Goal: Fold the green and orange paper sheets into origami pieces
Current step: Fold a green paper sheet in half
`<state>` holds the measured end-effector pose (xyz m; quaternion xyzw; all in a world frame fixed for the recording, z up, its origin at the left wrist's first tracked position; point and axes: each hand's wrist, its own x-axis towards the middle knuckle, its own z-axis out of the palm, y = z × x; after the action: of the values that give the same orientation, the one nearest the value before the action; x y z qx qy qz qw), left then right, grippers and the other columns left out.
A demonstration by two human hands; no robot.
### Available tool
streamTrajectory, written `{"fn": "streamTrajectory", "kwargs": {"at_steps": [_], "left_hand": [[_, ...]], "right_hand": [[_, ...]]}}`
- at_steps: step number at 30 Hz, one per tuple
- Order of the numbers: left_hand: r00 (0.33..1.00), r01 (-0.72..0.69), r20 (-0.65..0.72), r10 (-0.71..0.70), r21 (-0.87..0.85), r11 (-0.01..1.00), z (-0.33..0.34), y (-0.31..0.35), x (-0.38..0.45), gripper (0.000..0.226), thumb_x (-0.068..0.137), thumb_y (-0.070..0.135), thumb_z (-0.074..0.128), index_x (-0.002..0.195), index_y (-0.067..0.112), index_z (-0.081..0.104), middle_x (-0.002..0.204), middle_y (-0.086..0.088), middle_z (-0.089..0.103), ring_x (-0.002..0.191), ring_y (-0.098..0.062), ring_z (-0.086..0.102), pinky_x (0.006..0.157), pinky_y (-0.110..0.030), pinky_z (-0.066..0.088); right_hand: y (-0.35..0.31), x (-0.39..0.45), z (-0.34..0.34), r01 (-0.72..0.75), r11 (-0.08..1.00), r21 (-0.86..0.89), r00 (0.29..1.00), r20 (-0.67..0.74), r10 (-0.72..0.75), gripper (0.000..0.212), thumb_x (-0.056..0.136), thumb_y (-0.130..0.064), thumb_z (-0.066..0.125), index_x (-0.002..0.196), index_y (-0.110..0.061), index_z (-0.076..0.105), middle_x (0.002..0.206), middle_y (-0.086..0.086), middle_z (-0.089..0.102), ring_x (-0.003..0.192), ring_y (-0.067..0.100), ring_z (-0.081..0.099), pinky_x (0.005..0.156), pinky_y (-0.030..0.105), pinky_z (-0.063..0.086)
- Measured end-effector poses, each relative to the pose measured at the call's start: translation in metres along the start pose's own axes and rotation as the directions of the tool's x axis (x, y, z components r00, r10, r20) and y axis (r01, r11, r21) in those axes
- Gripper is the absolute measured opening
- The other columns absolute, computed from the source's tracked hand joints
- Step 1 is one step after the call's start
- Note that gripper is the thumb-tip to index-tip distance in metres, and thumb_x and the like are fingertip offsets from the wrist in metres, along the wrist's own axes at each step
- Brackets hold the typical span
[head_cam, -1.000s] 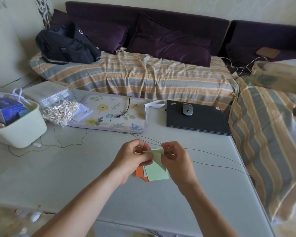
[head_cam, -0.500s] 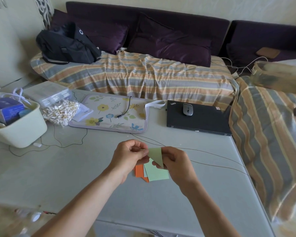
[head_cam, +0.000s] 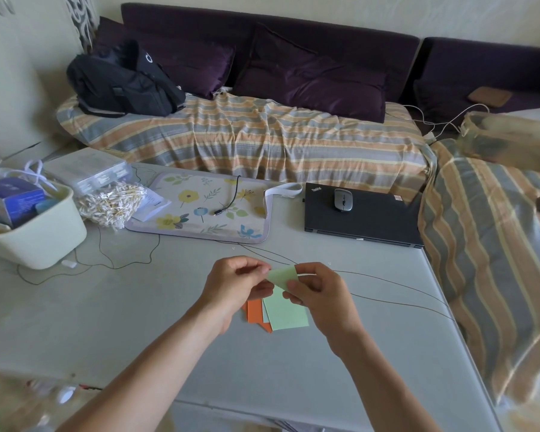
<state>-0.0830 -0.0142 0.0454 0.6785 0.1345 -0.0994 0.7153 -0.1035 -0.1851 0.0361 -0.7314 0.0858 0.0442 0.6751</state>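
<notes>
Since a second before, the folded green paper [head_cam: 282,276] had been lifted clear of the stack and turned, its long edge now running between the hands instead of pointing down. The left hand [head_cam: 236,286] pinched its left corner; the right hand [head_cam: 320,291] pinched its right side, both held just above the table [head_cam: 122,322]. Beneath them one flat green sheet [head_cam: 287,313] lay over one orange sheet [head_cam: 254,313], unmoved. Farther back sat one laptop [head_cam: 360,219] carrying one mouse [head_cam: 343,199], and one flowered mat [head_cam: 206,210].
</notes>
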Motion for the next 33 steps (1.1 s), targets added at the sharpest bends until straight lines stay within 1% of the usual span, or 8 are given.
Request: {"fn": "streamTrajectory", "kwargs": {"at_steps": [4, 7, 12, 16, 21, 24, 29, 33], "left_hand": [[1.000, -0.021, 0.021, 0.019, 0.082, 0.996, 0.000, 0.000, -0.002, 0.010, 0.096, 0.001, 0.066, 0.098, 0.003, 0.075, 0.088, -0.021, 0.074, 0.073, -0.028, 0.076, 0.068, -0.028, 0.063], [0.994, -0.073, 0.091, 0.056, 0.207, 0.976, 0.002, -0.001, -0.004, 0.008, 0.093, 0.005, 0.071, 0.096, 0.009, 0.078, 0.086, -0.016, 0.077, 0.079, -0.029, 0.077, 0.074, -0.030, 0.063], [0.990, -0.134, 0.093, 0.110, 0.313, 0.940, 0.003, 0.000, -0.007, 0.002, 0.086, 0.015, 0.080, 0.086, 0.014, 0.081, 0.077, -0.009, 0.077, 0.074, -0.025, 0.077, 0.077, -0.033, 0.064], [0.982, -0.173, 0.143, 0.125, 0.402, 0.899, 0.004, 0.003, -0.012, 0.016, 0.084, 0.032, 0.083, 0.083, 0.016, 0.081, 0.071, -0.006, 0.076, 0.063, -0.015, 0.072, 0.068, -0.027, 0.060], [0.982, -0.181, 0.141, 0.129, 0.470, 0.864, 0.006, 0.002, -0.011, 0.008, 0.088, 0.021, 0.079, 0.082, 0.016, 0.079, 0.069, -0.007, 0.075, 0.056, -0.008, 0.067, 0.058, -0.019, 0.055], [0.983, -0.184, 0.115, 0.146, 0.500, 0.846, 0.006, 0.004, -0.011, 0.009, 0.088, 0.021, 0.075, 0.079, 0.021, 0.077, 0.065, 0.000, 0.073, 0.056, -0.004, 0.064, 0.055, -0.014, 0.048], [0.978, -0.204, 0.072, 0.195, 0.518, 0.831, 0.004, 0.007, -0.008, 0.010, 0.084, 0.023, 0.069, 0.076, 0.025, 0.075, 0.062, 0.012, 0.067, 0.058, -0.001, 0.058, 0.058, -0.016, 0.046], [0.963, -0.256, 0.084, 0.257, 0.585, 0.770, 0.006, 0.003, -0.009, 0.011, 0.081, 0.022, 0.068, 0.071, 0.026, 0.072, 0.067, 0.015, 0.069, 0.061, 0.001, 0.058, 0.056, -0.014, 0.042]], "right_hand": [[0.002, 0.001, 0.000, 0.016, 1.000, -0.023, 0.997, -0.069, -0.017, 0.017, 0.093, 0.001, 0.063, 0.101, -0.013, 0.068, 0.083, 0.004, 0.078, 0.079, 0.028, 0.075, 0.075, 0.030, 0.061], [0.002, 0.003, -0.002, 0.018, 0.995, -0.098, 0.995, -0.096, -0.027, 0.018, 0.091, -0.003, 0.063, 0.098, -0.018, 0.070, 0.080, 0.001, 0.077, 0.072, 0.018, 0.072, 0.080, 0.039, 0.059], [0.001, 0.000, -0.003, 0.001, 0.997, -0.082, 1.000, -0.023, -0.003, 0.007, 0.091, -0.016, 0.072, 0.097, -0.014, 0.069, 0.077, 0.001, 0.076, 0.068, 0.012, 0.067, 0.077, 0.037, 0.055], [0.000, -0.001, -0.001, 0.017, 0.997, -0.081, 0.999, 0.034, -0.014, 0.016, 0.086, -0.023, 0.079, 0.092, -0.011, 0.071, 0.074, -0.001, 0.072, 0.067, 0.009, 0.063, 0.069, 0.028, 0.050], [0.002, -0.001, 0.000, 0.030, 0.994, -0.103, 1.000, 0.006, -0.029, 0.010, 0.091, -0.017, 0.073, 0.083, -0.010, 0.073, 0.068, -0.006, 0.069, 0.063, 0.004, 0.060, 0.065, 0.022, 0.047], [0.000, -0.001, 0.000, 0.012, 0.995, -0.096, 1.000, -0.013, -0.013, 0.014, 0.092, -0.020, 0.072, 0.080, -0.013, 0.074, 0.072, -0.001, 0.070, 0.066, 0.009, 0.060, 0.066, 0.026, 0.046], [0.002, 0.002, -0.001, 0.012, 0.986, -0.169, 0.999, -0.031, -0.018, 0.015, 0.091, -0.025, 0.067, 0.081, -0.021, 0.076, 0.079, 0.003, 0.075, 0.073, 0.016, 0.063, 0.076, 0.046, 0.055], [0.003, 0.001, -0.001, 0.043, 0.964, -0.263, 0.994, -0.087, -0.068, 0.012, 0.086, -0.022, 0.070, 0.075, -0.025, 0.073, 0.075, -0.007, 0.073, 0.075, 0.014, 0.066, 0.073, 0.040, 0.054]]}}
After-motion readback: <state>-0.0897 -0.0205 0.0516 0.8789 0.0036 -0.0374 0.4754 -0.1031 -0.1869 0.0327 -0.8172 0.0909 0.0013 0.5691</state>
